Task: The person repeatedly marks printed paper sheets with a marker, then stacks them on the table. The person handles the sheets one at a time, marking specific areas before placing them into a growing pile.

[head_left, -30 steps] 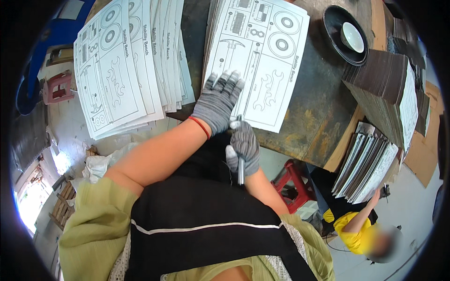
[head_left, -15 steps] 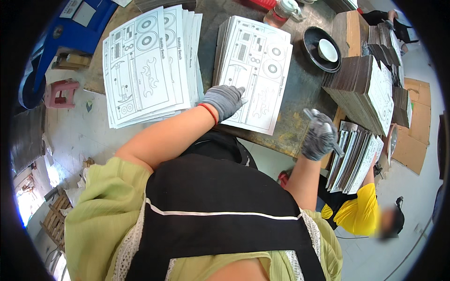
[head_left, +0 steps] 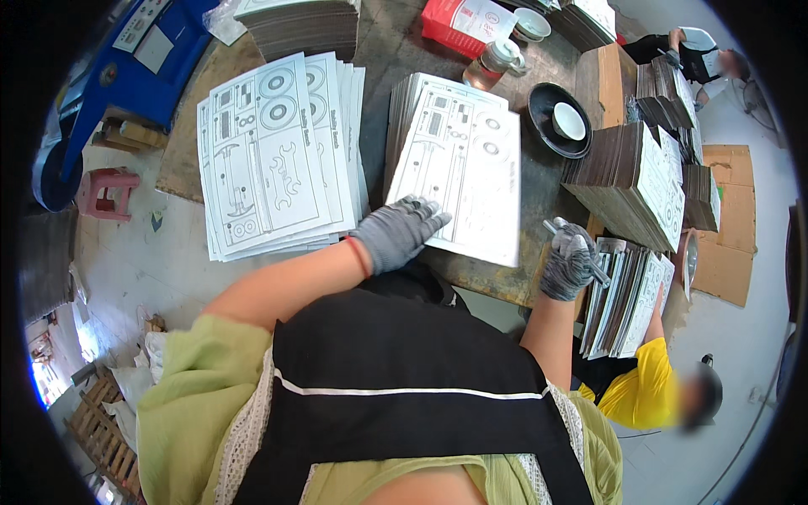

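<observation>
My left hand (head_left: 402,231), in a grey glove, rests on the near left edge of a printed sheet (head_left: 471,181) with its fingers stretched over the paper. That sheet lies askew on a thick stack (head_left: 406,105) of similar sheets, its near right corner past the stack. A fanned pile of printed sheets (head_left: 269,168) with drawings of tools lies to the left of my hand. My gloved right hand (head_left: 568,263) is closed around a thin grey metal-looking rod (head_left: 599,276), held beyond the table's near right edge; both rod ends stick out of the fist.
A jug (head_left: 488,67), a red-and-white bag (head_left: 465,27) and a black dish (head_left: 545,126) with a white bowl (head_left: 569,122) stand farther back. Tall stacks of boards (head_left: 627,181) line the right. A person in a yellow top (head_left: 644,387) handles boards at right.
My left hand has drawn back to the near left edge of the sheet, and the top sheet has turned slightly on the stack. The right hand keeps its grip; the whole view has shifted.
</observation>
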The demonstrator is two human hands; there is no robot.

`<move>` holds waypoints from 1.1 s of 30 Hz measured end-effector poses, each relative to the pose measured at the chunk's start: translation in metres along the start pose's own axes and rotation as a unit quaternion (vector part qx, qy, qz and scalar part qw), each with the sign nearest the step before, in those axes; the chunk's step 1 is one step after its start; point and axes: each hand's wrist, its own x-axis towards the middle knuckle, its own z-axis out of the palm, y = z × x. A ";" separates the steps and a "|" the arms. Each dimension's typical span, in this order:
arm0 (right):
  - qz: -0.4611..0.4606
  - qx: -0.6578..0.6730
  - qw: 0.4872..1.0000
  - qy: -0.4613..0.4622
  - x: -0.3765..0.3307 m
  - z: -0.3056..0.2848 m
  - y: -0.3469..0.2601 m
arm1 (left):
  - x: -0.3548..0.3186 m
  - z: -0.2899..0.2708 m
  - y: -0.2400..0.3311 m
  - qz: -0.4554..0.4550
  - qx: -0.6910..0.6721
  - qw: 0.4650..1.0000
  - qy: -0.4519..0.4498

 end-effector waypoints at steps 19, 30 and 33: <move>0.256 -0.024 0.965 0.062 0.000 0.078 0.107 | -0.086 -0.035 -0.036 -0.172 -0.031 0.983 0.050; 0.164 -0.174 0.952 -0.192 -0.005 0.062 0.122 | 0.088 0.066 -0.025 -0.179 0.084 0.971 -0.135; 0.132 -0.024 0.979 -0.152 0.021 0.067 0.134 | 0.094 0.069 -0.029 -0.184 0.080 0.973 -0.114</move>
